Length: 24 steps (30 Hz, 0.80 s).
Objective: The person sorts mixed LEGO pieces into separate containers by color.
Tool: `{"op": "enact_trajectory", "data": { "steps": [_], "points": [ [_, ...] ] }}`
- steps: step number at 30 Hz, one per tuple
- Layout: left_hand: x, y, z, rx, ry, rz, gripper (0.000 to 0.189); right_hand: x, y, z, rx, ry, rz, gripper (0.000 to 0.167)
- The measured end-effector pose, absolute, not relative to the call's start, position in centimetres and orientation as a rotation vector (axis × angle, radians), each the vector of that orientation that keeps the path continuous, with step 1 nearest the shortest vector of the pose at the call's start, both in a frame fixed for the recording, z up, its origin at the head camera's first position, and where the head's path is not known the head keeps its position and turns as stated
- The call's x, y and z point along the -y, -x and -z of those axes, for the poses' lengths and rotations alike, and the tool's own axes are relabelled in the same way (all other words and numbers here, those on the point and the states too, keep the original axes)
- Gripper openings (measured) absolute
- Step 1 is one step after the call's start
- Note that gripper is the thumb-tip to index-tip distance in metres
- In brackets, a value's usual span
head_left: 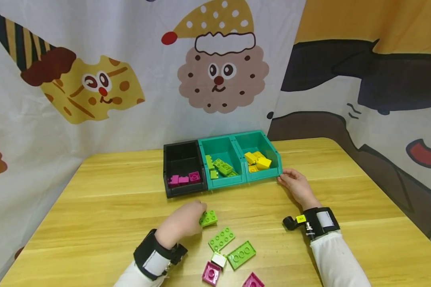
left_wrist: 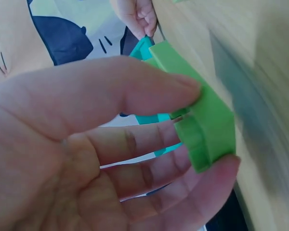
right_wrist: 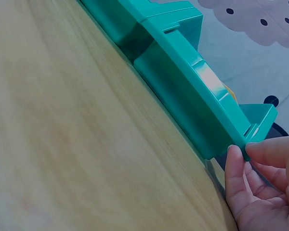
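Observation:
My left hand (head_left: 184, 221) pinches a green building block (head_left: 209, 218) between thumb and fingertips, in front of the bins. The left wrist view shows this block (left_wrist: 202, 110) tilted, close over the wooden table. At the right end of the row, my right hand (head_left: 297, 187) pinches the front corner of the right teal bin (head_left: 263, 174); the right wrist view shows thumb and fingertips at that corner. Yellow blocks (head_left: 263, 163) lie in this bin. The middle teal bin (head_left: 227, 182) holds green blocks (head_left: 222, 167), and the black bin (head_left: 184, 190) has magenta blocks (head_left: 183, 180).
Nearer to me on the wooden table (head_left: 104, 223) lie two loose green blocks (head_left: 221, 239), a white-topped block (head_left: 219, 260) and two magenta blocks (head_left: 211, 273). A printed cloth (head_left: 143, 127) hangs behind the table's back edge.

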<state>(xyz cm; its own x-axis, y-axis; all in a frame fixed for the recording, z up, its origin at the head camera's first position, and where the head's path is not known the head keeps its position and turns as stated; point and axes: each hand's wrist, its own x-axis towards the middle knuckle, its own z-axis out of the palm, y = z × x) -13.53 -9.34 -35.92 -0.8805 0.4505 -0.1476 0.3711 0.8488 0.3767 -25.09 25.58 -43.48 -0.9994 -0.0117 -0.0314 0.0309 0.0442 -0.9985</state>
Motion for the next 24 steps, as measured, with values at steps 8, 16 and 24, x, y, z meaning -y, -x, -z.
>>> {"op": "enact_trajectory", "data": {
  "steps": [8,16,24],
  "points": [
    [9.6,14.1,35.5,-2.840,-0.628,-0.545,0.036,-25.6,25.2,43.5,-2.266,-0.023,2.129,0.038],
    [9.1,15.1,34.9,-2.911,-0.714,-0.601,0.036,-25.6,25.2,43.6,-2.259,-0.040,2.135,0.037],
    [8.0,16.1,33.7,-3.016,-0.653,-0.723,0.041,-25.5,25.3,43.6,-2.274,-0.046,2.124,0.039]
  ]
}}
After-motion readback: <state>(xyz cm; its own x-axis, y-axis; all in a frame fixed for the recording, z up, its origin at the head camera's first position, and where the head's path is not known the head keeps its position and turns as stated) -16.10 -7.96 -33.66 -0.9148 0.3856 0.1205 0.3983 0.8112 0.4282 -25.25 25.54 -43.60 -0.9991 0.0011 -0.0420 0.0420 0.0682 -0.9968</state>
